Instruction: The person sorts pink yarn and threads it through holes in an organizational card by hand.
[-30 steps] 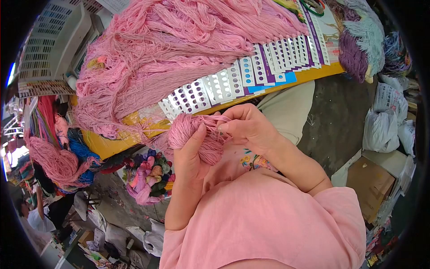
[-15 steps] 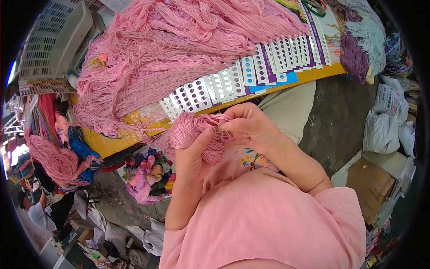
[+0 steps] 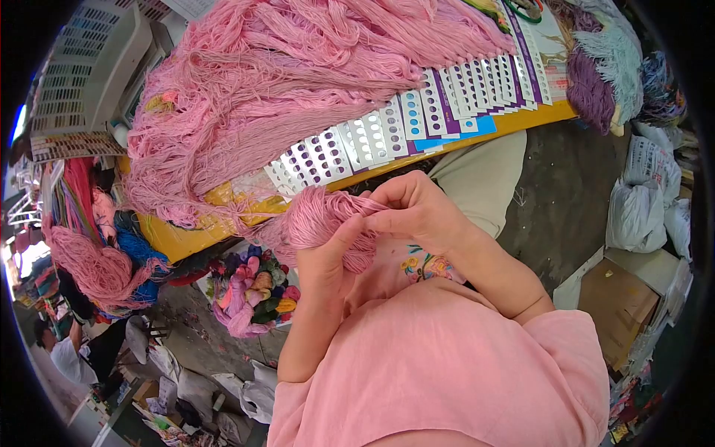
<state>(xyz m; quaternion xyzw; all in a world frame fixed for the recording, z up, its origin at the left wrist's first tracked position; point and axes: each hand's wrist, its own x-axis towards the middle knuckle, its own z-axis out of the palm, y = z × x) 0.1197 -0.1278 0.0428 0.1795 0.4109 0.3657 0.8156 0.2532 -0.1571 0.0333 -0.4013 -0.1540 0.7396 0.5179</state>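
A bundle of pink thread (image 3: 316,217) is held above my lap, just off the front edge of the table. My left hand (image 3: 329,257) is wrapped round it from below, with the thumb across its front. At the bundle's right end, my right hand (image 3: 413,212) pinches some strands between thumb and fingers, close to the left thumb tip. Beyond my hands, a large heap of loose pink thread (image 3: 283,82) spreads over the table. Hole-punched white and purple cards (image 3: 365,141) lie in a row along its near side, with thread ends at several of them.
The yellow table edge (image 3: 514,119) runs in front of me. Purple thread (image 3: 590,93) hangs at the right. On the left are a white basket (image 3: 112,71) and hanging pink skeins (image 3: 97,261). Below sit small coloured skeins (image 3: 249,294). A cardboard box (image 3: 618,305) and white bags (image 3: 637,216) stand right. A person (image 3: 71,357) sits far left.
My right hand has moved slightly left, nearer my left thumb. The strands that were spread between the hands are now gathered closer to the bundle.
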